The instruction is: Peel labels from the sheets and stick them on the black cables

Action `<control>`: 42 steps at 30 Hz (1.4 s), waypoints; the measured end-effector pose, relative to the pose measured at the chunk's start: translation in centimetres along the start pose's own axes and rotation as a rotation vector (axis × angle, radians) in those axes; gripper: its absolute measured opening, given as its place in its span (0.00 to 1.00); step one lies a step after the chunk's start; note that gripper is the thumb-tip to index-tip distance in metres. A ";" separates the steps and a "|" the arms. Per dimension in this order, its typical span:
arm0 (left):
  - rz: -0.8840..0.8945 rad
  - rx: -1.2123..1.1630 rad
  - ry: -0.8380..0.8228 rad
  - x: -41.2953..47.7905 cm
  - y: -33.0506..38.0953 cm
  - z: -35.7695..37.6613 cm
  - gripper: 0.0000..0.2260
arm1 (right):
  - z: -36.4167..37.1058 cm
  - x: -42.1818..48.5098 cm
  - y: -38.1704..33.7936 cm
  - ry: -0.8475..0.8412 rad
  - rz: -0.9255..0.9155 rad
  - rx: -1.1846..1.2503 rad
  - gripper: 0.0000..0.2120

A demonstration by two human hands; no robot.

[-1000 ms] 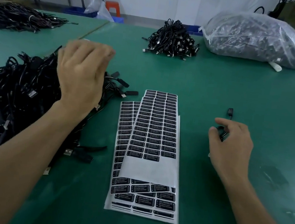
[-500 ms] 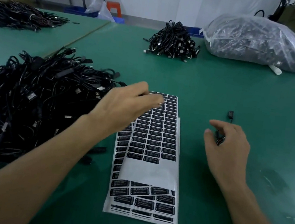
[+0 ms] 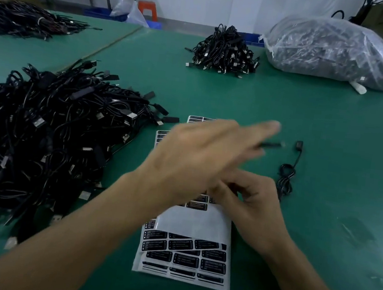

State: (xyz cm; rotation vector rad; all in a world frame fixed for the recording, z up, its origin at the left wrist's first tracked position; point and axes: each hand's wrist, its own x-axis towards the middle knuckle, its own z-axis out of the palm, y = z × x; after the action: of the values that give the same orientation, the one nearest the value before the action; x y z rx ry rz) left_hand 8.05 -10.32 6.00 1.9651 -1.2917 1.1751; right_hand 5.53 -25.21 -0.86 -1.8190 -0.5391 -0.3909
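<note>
Label sheets (image 3: 187,248) lie overlapped on the green table (image 3: 328,161) in front of us, with a bare white strip across the upper one. Our left hand (image 3: 203,156) reaches across above them, fingers stretched out and blurred (a thin dark streak shows by the fingertips, and we cannot tell whether it is held). Our right hand (image 3: 255,205) is at the sheets' right edge, fingers curled, thumb and forefinger close together; whether they pinch a label we cannot tell. One black cable (image 3: 286,178) lies coiled just beside that hand. The large cable heap (image 3: 53,140) sits to our left, with a smaller heap (image 3: 224,50) and a clear bag (image 3: 337,49) farther back.
</note>
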 end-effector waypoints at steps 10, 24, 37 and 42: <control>-1.085 -0.410 -0.447 -0.3 -4.3 -3.8 0.17 | -0.6 0.0 -0.2 -0.175 0.525 -0.733 0.43; -1.053 -0.569 -0.454 -5.5 -1.3 1.7 0.10 | -1.6 0.2 -0.2 0.139 0.611 -0.101 0.08; -0.891 -0.484 -0.386 -6.0 -0.6 1.0 0.19 | -1.9 0.3 -0.3 0.056 0.769 0.186 0.10; -0.916 -0.461 -0.393 -6.0 -0.4 1.3 0.21 | -1.4 0.3 -0.6 0.087 0.781 0.291 0.12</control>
State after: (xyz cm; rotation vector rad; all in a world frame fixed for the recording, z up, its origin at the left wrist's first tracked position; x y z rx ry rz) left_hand 7.84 -8.39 0.16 2.0761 -0.5691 0.0474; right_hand 5.48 -26.36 0.17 -1.5745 0.1881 0.1391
